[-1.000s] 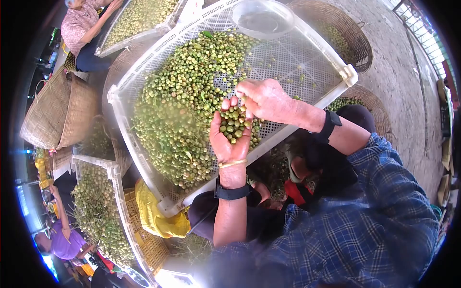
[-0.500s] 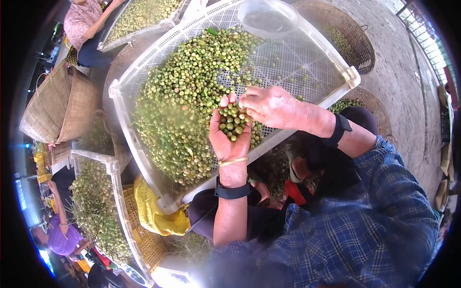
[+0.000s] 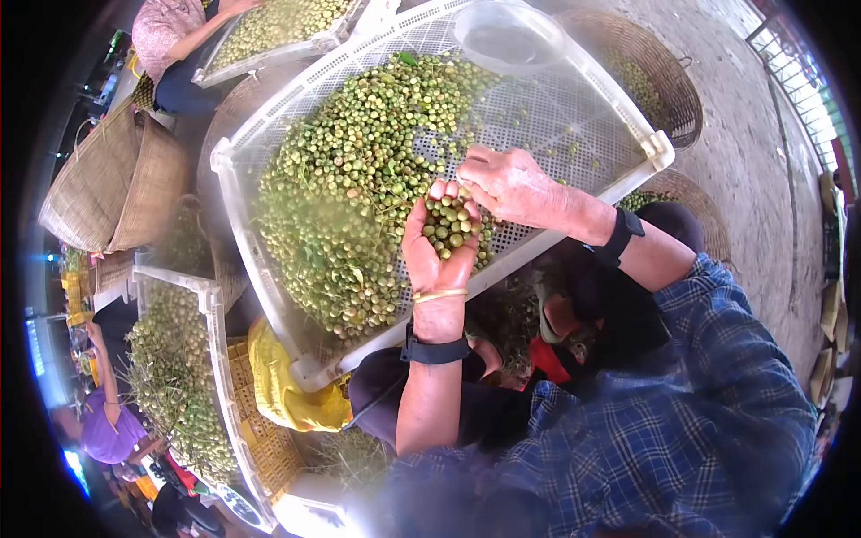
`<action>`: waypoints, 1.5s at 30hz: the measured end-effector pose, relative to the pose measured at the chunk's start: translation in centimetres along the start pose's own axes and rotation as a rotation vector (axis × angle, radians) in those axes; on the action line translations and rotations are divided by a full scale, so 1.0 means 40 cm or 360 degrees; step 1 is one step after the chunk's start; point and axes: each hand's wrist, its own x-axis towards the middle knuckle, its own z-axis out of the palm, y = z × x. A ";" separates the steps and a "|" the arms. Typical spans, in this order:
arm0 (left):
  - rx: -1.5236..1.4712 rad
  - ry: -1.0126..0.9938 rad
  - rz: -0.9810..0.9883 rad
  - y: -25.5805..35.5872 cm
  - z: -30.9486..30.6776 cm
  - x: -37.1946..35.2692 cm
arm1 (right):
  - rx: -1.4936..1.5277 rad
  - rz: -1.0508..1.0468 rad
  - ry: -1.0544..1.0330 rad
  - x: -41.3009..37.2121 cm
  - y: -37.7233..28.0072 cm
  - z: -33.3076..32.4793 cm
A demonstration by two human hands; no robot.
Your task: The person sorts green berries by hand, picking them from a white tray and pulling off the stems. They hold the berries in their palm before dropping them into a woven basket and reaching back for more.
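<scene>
My left hand [image 3: 432,260] is cupped palm up over the near part of a white mesh tray [image 3: 662,148], full of small round green fruits [image 3: 448,224]. My right hand [image 3: 516,186] is just beyond the left fingertips, with thumb and fingers pinched together; whatever lies between them is hidden. A wide heap of the same green fruits [image 3: 350,170], with some stems and leaves, covers the left and middle of the tray. Fewer fruits are scattered on the mesh to the right.
A clear plastic bowl [image 3: 509,40] sits at the tray's far edge. Wicker baskets [image 3: 677,90] stand beyond it and at the left [image 3: 90,193]. A yellow sack [image 3: 282,386] and another fruit-filled tray [image 3: 215,336] lie lower left. Two other people [image 3: 166,36] are at the left.
My left hand, still full of fruits, has shifted slightly right in view. My right hand's pinching fingers have risen a little off the left fingertips. The view has moved slightly.
</scene>
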 end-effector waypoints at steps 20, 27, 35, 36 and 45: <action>-0.0215 -0.0569 0.0166 0.090 0.068 -0.037 | 0.0825 0.0078 -0.0405 -0.038 -0.141 -0.045; -0.0058 -0.0521 0.0199 0.041 0.073 -0.038 | 0.0501 0.0115 0.0089 0.041 -0.146 -0.059; 0.0020 -0.0293 0.0045 0.018 0.060 -0.044 | -0.0039 -0.0259 0.0024 0.068 -0.138 -0.020; 0.0203 -0.0098 0.0155 0.013 0.062 -0.043 | -0.0028 -0.0268 -0.0067 0.065 -0.136 -0.016; -0.0066 -0.0241 -0.0095 0.008 0.023 -0.020 | 0.0131 -0.0066 0.0250 0.059 -0.108 0.043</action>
